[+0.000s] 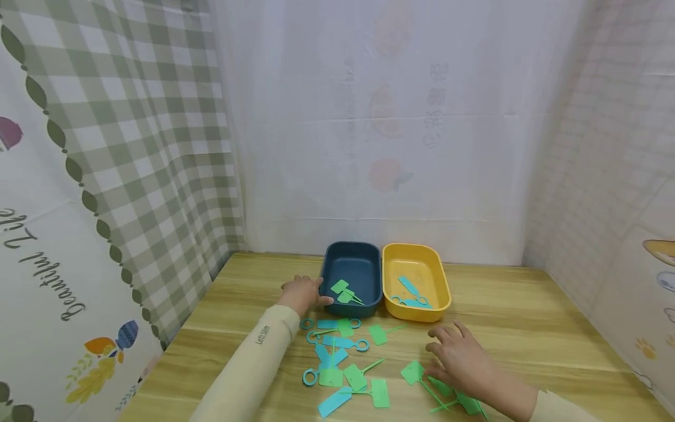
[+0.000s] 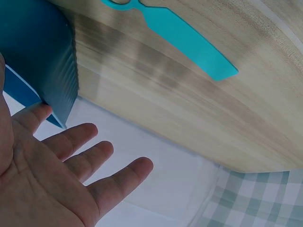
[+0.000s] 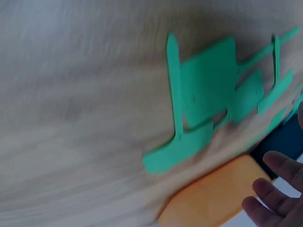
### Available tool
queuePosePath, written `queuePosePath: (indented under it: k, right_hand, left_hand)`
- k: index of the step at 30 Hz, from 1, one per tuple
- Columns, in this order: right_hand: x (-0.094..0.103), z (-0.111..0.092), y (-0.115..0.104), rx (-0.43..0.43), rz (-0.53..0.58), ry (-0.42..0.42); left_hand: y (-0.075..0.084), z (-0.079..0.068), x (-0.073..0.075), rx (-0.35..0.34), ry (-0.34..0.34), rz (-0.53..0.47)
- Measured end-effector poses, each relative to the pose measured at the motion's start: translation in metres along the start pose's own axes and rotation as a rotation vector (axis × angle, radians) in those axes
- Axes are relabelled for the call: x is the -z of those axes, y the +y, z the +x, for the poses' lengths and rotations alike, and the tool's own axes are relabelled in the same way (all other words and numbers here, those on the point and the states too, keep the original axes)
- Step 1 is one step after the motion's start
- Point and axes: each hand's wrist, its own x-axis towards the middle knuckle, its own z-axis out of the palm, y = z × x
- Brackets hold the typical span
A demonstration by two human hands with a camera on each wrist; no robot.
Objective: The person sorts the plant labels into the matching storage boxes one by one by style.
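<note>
My left hand (image 1: 303, 295) is at the left side of the dark blue bin (image 1: 352, 251). In the left wrist view its fingers are spread, with one fingertip (image 2: 43, 111) at the bin's rim. Green plant labels (image 1: 344, 296) with thin stems lie inside this bin. My right hand (image 1: 460, 358) hovers above the right part of the table, fingers apart and holding nothing. Just below it are several green plant labels (image 3: 208, 80), overlapping one another. Blue tags with ring ends (image 1: 408, 286) lie in the yellow bin (image 1: 416, 316), beside the dark blue one.
More blue ring tags (image 1: 337, 343) and green plant labels (image 1: 379, 392) are strewn in a mixed pile on the wooden table (image 1: 211, 351), in front of the bins. A white curtain (image 1: 316, 146) hangs behind the table, and a checked cloth (image 1: 158, 117) on the left.
</note>
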Motion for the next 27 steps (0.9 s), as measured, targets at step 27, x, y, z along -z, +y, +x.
queuePosePath:
  k: [27]
  right_hand:
    - [-0.025, 0.004, -0.028, 0.093, 0.0, 0.002]
  left_hand:
    - [0.0, -0.001, 0.001, -0.018, 0.02, 0.023]
